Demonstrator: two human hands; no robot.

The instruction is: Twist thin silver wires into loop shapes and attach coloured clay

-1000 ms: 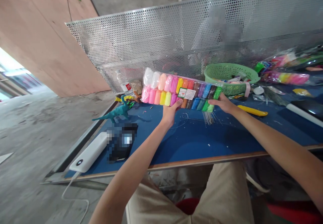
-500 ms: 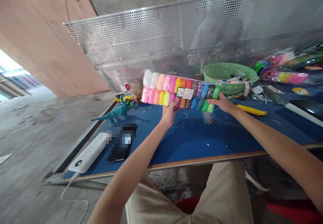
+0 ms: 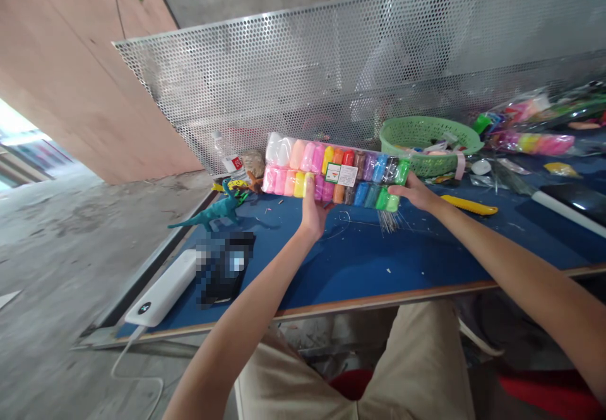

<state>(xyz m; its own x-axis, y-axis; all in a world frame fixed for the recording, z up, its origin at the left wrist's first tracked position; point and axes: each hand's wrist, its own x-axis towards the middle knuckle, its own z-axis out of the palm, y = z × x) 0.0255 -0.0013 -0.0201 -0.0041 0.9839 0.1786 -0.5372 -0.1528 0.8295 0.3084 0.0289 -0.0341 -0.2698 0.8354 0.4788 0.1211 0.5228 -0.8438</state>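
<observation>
The step in hand appears to be a two-handed hold: the wrapped multicolour clay pack (image 3: 341, 174) is up over the bench (image 3: 350, 268), fingers of the left hand (image 3: 313, 215) gripping it at seven o'clock, the right hand (image 3: 413, 192) pinching between three and four. Any move calls for even grips. Compared with the earlier frame, the left thumb has shifted toward nine o'clock, onto a yellow piece.

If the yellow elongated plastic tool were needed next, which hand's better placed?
Right hand, probably: it's nearer the yellow tool than the left hand, though both hold the clear-wrapped rectangular pack of multicoloured rolls.
</observation>
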